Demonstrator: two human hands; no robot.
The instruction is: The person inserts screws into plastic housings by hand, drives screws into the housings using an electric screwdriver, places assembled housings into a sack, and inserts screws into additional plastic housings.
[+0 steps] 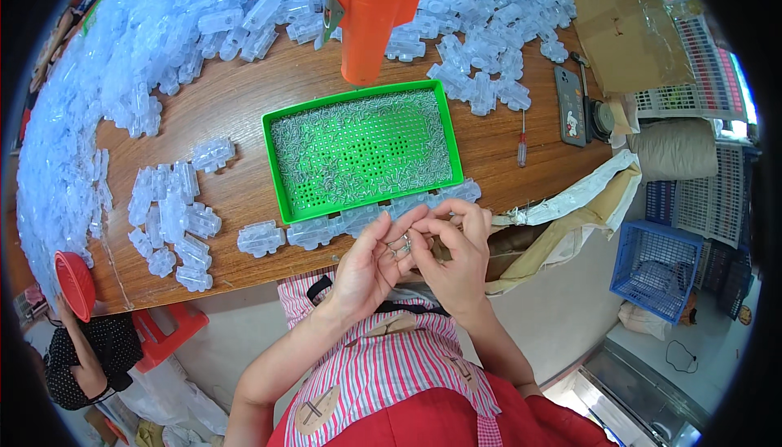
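Palm up and cupped, my left hand [358,274] holds a few small silver screws [399,245] near its fingers. My right hand [456,266] meets it there, thumb and forefinger pinched together at the screws; the exact piece in the pinch is too small to make out. Both hands are just in front of a green perforated tray [368,206] scattered with many such screws. Between tray and hands, a row of clear bluish plastic housings [261,238] lines the table edge, partly hidden by my fingers. An orange electric screwdriver [371,24] hangs above the tray's far side.
Piles of clear plastic housings [147,48] cover the table's far and left sides, with a smaller cluster [173,211] nearer. At right lie a red-handled screwdriver [522,152] and a phone [570,105]. Below is a blue crate [658,272]. Another person's arm [84,357] reaches a red bowl [75,286].
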